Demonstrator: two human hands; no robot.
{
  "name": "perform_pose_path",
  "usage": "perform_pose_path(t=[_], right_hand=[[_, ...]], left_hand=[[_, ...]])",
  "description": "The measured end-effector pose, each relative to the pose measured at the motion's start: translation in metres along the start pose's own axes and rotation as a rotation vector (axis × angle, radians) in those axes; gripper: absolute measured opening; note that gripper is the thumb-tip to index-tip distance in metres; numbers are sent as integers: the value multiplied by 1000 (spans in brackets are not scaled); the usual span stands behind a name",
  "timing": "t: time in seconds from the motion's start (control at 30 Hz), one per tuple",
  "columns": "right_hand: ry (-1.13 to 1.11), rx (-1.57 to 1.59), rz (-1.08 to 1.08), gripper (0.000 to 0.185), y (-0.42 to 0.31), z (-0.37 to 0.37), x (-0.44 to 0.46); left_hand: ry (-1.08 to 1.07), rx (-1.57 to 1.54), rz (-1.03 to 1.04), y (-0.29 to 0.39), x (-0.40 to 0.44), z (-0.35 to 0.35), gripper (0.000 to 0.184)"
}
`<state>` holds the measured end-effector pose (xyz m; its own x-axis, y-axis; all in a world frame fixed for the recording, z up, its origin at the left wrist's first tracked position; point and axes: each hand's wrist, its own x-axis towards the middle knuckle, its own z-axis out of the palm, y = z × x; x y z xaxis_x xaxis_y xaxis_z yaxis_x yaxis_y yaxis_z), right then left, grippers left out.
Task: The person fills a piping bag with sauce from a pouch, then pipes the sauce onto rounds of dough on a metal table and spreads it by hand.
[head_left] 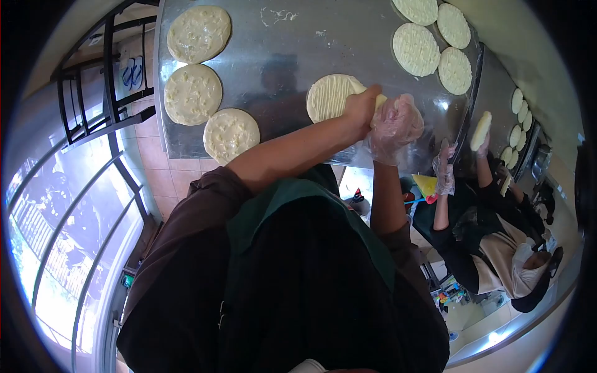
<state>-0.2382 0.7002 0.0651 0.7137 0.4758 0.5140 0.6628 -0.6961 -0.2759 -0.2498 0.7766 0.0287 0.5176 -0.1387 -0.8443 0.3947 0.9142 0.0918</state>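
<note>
Work surface: a metal tabletop (267,46), with a pale smear (280,15) near its far edge. One ridged dough round (329,99) lies flat, just left of the hands, its right side partly covered by the left hand (362,113).

Left hand: bare, fingers curled. It sits above the right side of the round, against a pale yellow item (381,99) that shows between the two hands. Its grip is hidden; I cannot tell whether it grasps the item.

Right hand (396,121): clenched, enclosed in crumpled clear plastic (382,146), positioned directly beside the left hand. I cannot tell what, if anything, is inside the fist.

Left end of the tabletop: three dough rounds with a lumpy surface (193,94) lie in a curved row, well apart from the ridged round. Right end: four pale rounds with a textured surface (416,50) lie grouped closely together.

Operator's clothing: brown sleeves (208,193) and a green apron (292,193).

Right side: a co-worker (491,248) stands at a second tabletop (495,102). One co-worker's hand is gloved (444,171) and raised, fingers extended; another hand (484,148) supports a pale disc (481,132) on edge. Further small rounds (515,135) lie beyond, near a metal bowl (542,158).

Left side: a pair of sandals (128,73) rests behind a black metal frame (109,56), above the tiled floor (152,152).
</note>
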Motion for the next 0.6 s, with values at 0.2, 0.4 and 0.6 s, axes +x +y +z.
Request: perform_pose_path(t=[0.2,0.4,0.6], right_hand=[[-188,173,420,17,-2,-35,-86],[-54,-150,127,17,-1,-15,-57],[26,-111,38,31,6,-2,-24]], left_hand=[[-27,410,235,-89,0,-54,29],[-8,29,4,-53,-1,-27,26],[-7,117,-33,-14,1,1,23]])
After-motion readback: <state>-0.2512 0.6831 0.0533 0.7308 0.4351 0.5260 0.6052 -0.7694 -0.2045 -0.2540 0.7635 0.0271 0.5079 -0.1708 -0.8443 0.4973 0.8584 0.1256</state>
